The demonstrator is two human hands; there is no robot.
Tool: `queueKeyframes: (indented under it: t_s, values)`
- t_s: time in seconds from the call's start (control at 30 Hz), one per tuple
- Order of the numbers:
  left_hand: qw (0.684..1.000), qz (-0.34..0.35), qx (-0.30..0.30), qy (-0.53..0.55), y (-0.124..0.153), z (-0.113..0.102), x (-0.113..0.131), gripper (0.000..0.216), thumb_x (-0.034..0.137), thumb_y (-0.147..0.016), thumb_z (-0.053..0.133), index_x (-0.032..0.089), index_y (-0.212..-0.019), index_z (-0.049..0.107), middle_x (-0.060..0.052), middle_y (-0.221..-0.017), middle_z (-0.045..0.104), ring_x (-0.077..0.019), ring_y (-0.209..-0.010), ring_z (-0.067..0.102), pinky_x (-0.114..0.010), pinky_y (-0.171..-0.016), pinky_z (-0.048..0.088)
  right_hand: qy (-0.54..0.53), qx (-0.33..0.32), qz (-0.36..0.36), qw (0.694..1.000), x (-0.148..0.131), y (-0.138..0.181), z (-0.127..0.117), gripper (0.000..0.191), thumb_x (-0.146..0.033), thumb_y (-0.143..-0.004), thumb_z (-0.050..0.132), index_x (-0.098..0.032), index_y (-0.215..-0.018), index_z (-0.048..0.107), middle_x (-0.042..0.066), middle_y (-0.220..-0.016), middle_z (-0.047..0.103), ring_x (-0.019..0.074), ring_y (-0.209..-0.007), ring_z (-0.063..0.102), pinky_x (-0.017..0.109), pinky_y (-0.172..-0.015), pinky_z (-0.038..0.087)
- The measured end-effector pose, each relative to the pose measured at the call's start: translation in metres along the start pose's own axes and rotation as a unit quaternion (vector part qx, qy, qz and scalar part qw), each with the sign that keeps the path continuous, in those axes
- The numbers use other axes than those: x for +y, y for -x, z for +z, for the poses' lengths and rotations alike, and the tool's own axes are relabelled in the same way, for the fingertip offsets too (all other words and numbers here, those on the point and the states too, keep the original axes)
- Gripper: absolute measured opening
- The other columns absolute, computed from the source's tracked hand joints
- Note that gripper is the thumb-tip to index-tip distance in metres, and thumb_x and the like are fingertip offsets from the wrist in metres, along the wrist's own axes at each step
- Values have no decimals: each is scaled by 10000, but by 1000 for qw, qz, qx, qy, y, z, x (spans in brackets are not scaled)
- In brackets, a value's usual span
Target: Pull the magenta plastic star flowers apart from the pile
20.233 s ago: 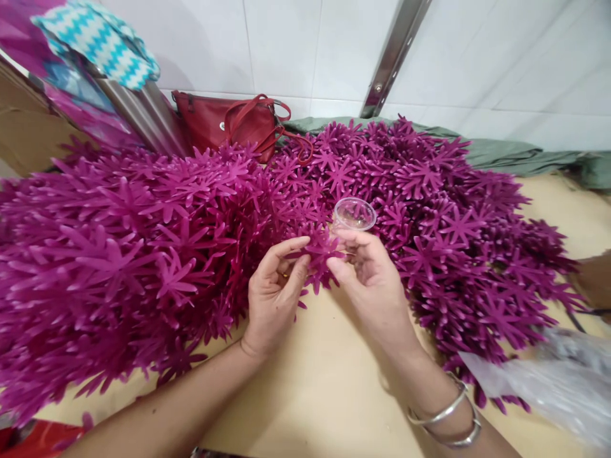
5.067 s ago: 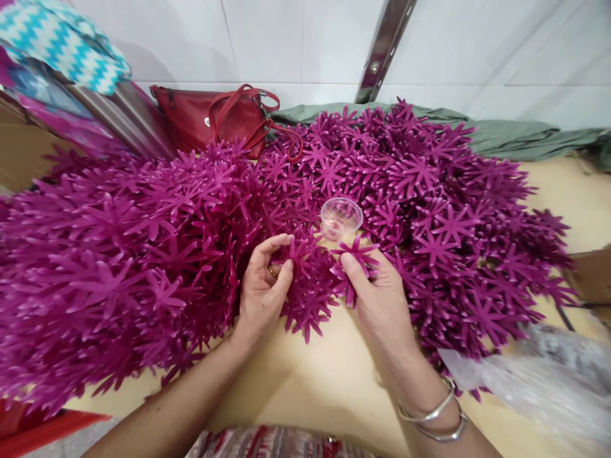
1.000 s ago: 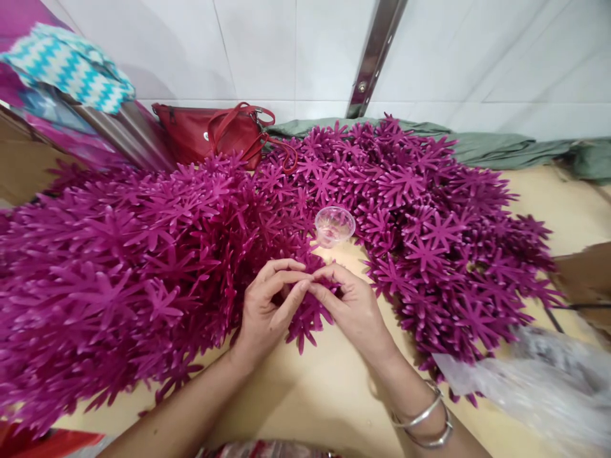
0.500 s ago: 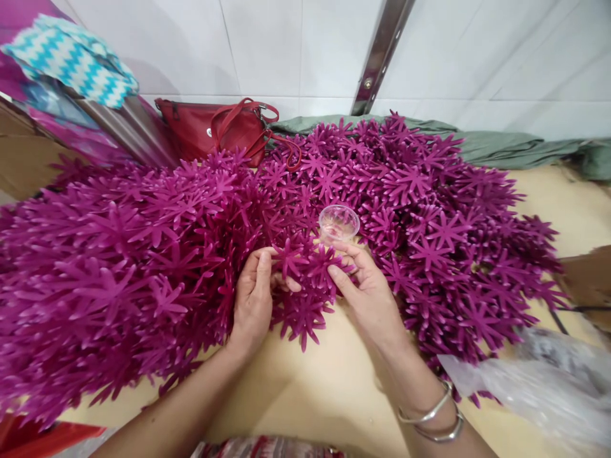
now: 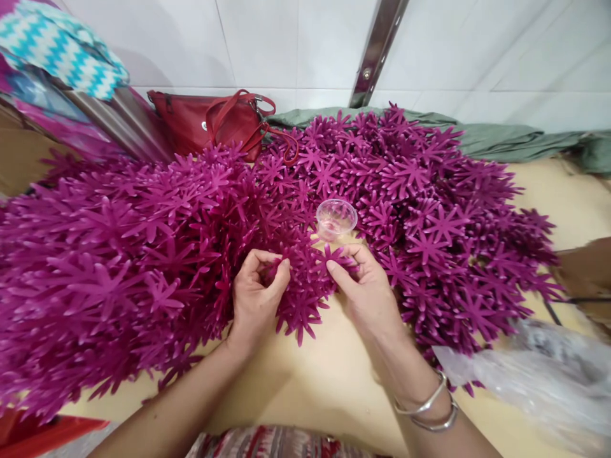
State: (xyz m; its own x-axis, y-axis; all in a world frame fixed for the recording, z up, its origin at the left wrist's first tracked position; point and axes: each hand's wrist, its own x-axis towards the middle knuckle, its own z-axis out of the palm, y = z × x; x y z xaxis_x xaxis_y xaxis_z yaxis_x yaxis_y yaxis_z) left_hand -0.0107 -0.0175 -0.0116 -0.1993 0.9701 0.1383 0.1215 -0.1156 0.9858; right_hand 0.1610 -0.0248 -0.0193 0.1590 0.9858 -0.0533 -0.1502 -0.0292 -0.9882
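A big heap of magenta plastic flower pieces (image 5: 119,254) covers the table from the left to the far right. My left hand (image 5: 255,299) pinches flower pieces at the heap's near edge. Close beside it, my right hand (image 5: 365,289) holds a flower piece (image 5: 334,257) between thumb and fingers. A bunch of joined flower pieces (image 5: 300,305) lies between the two hands. Just beyond my right fingers stands a small clear plastic cup (image 5: 336,219), partly ringed by flowers.
A red handbag (image 5: 214,121) and a green cloth (image 5: 477,137) lie against the white tiled wall. A slanted metal bar (image 5: 377,48) rises behind. A clear plastic bag (image 5: 539,375) lies at the right, on the tan table (image 5: 324,394). Zigzag cloth (image 5: 57,48) hangs upper left.
Over the last second my hands drew apart from a fingertip pinch and took hold of separate flower pieces. The heap and the cup stay where they were.
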Motion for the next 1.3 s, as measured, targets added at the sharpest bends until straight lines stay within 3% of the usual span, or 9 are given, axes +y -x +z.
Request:
queueKeyframes:
  t_s: [0.13, 0.2, 0.27, 0.4, 0.83, 0.97, 1.1, 1.2, 1.3]
  values:
    - [990, 88, -28, -105, 4, -3, 2, 384, 121, -852, 673, 216, -1217, 608, -14, -1004, 636, -85, -614, 465, -227, -592, 435, -6, -18, -36, 999, -2, -2, 2, 185, -275, -890, 753, -267, -1074, 740, 33, -1240, 757, 208, -1130, 695, 362, -1031, 522]
    - [983, 123, -43, -132, 4, -5, 4, 501, 111, -861, 660, 231, -1340, 577, -63, -1235, 613, -78, -620, 460, -251, -636, 470, 17, -9, -30, 999, -5, -1, 3, 128, -293, -864, 779, -250, -980, 747, 29, -1089, 788, 204, -997, 720, 351, -942, 560]
    - [975, 156, -59, -145, 4, -7, 6, 422, 144, -895, 661, 237, -1306, 630, -85, -1321, 587, -98, -698, 532, -272, -687, 494, 43, -4, -24, 999, -8, 0, 3, 105, -299, -837, 796, -238, -895, 734, 9, -905, 774, 185, -832, 704, 324, -812, 575]
    - [971, 174, -121, -110, 4, -6, 9, 164, 220, -960, 666, 239, -1106, 738, -68, -1131, 703, -205, -1045, 652, -303, -839, 515, 76, -29, -35, 996, -15, 3, 6, 84, -283, -839, 773, -229, -832, 710, 0, -822, 736, 174, -764, 668, 303, -731, 560]
    - [983, 86, -158, -33, 6, -6, 3, 172, 285, -991, 645, 225, -1125, 734, -61, -1080, 756, -190, -960, 694, -284, -834, 527, 107, -40, -11, 993, -20, 9, 9, 196, -343, -813, 807, -224, -740, 670, -10, -728, 687, 162, -673, 598, 292, -671, 518]
    - [994, 51, -96, -14, 5, -3, 2, 124, 319, -986, 654, 212, -1010, 714, -25, -915, 720, -152, -831, 661, -246, -763, 516, 121, -48, -10, 991, -21, 7, 6, 266, -374, -809, 818, -226, -700, 627, -25, -657, 632, 153, -622, 559, 289, -632, 498]
    - [998, -14, -23, 53, -1, -1, 4, 171, 378, -944, 699, 209, -966, 682, -4, -835, 703, -125, -729, 636, -211, -663, 506, 75, -35, -17, 996, -15, 1, 2, 254, -427, -802, 836, -238, -818, 668, -3, -801, 700, 178, -739, 633, 308, -728, 540]
    - [993, -53, -19, 101, -7, 0, 1, 233, 386, -863, 782, 206, -980, 694, 6, -806, 713, -102, -625, 595, -194, -565, 474, 48, -31, -30, 998, -8, -1, 0, 245, -479, -882, 763, -261, -981, 708, 38, -1028, 749, 210, -930, 685, 344, -870, 554]
    - [993, -60, -22, 103, -10, 0, -4, 245, 359, -840, 796, 206, -1016, 720, -7, -867, 742, -112, -672, 637, -205, -602, 504, 61, -40, -29, 997, -1, 0, -2, 267, -513, -908, 729, -269, -1015, 723, 53, -1060, 759, 231, -975, 697, 362, -896, 555]
